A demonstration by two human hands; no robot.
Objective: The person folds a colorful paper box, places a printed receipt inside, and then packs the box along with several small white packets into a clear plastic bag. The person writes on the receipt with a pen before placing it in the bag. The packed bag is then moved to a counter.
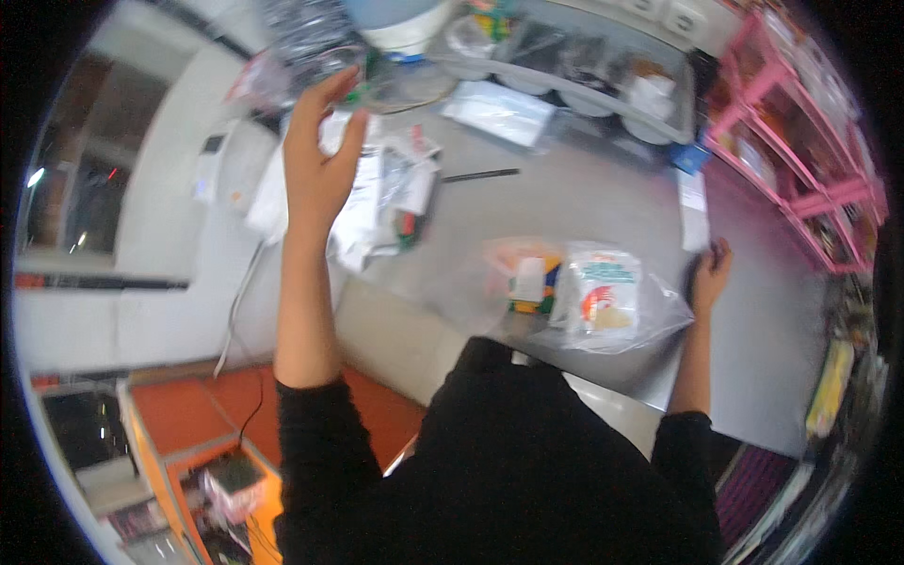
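My left hand (325, 155) is raised over a heap of white papers and plastic packets (363, 202), its thumb and fingers apart and nothing visibly held. At the right, my right hand (713, 273) has its fingers curled at the lower end of a narrow white paper slip (694, 212). The slip runs up to a small blue object (690, 158). Between my arms, near the counter's front edge, lies a white printed packet (607, 294) in a clear plastic bag (659, 315). Beside it is a smaller yellow, green and blue pack (535, 282) in clear film.
A dark pen-like stick (480, 175) and a flat white packet (499, 113) lie on the metal counter (565, 202). Behind stands a grey divided tray (584, 89). A pink rack (782, 141) is on the right, a white device (226, 169) on the left.
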